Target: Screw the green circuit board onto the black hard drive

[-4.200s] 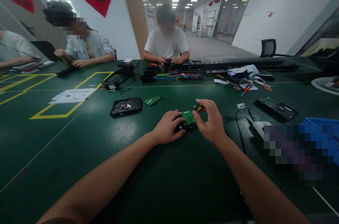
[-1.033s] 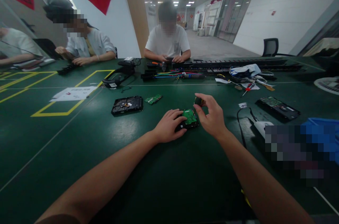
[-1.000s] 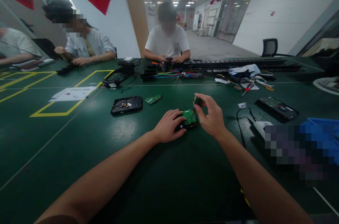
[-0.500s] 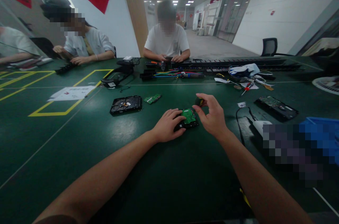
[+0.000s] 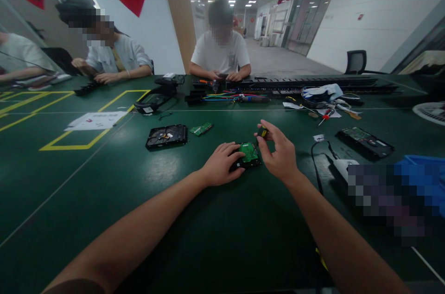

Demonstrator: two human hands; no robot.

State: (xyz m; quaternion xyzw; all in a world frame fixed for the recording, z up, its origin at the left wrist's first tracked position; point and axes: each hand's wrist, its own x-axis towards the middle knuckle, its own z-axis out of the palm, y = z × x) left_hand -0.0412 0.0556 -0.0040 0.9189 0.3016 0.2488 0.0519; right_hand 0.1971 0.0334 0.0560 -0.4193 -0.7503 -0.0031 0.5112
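Note:
In front of me a hard drive (image 5: 249,154) lies on the green table, its green circuit board facing up. My left hand (image 5: 223,164) grips its left side, fingers over the top and thumb along the near edge. Above the drive's right end, my right hand (image 5: 277,149) pinches the black and yellow handle of a small screwdriver (image 5: 262,132). The screwdriver stands roughly upright; whether its tip touches the drive I cannot tell. Further left lie another black hard drive (image 5: 166,137) and a loose green circuit board (image 5: 201,129).
A third hard drive (image 5: 365,142) lies at the right, near a white corded device (image 5: 344,167) and a blue bin (image 5: 422,178). Cables (image 5: 225,98), a red screwdriver (image 5: 325,118) and long black rails (image 5: 306,83) lie at the back. Other people (image 5: 220,55) sit across the table.
My right hand has tilted a little, showing more of the screwdriver's yellow handle. My left hand stays on the hard drive. The whole view has shifted slightly.

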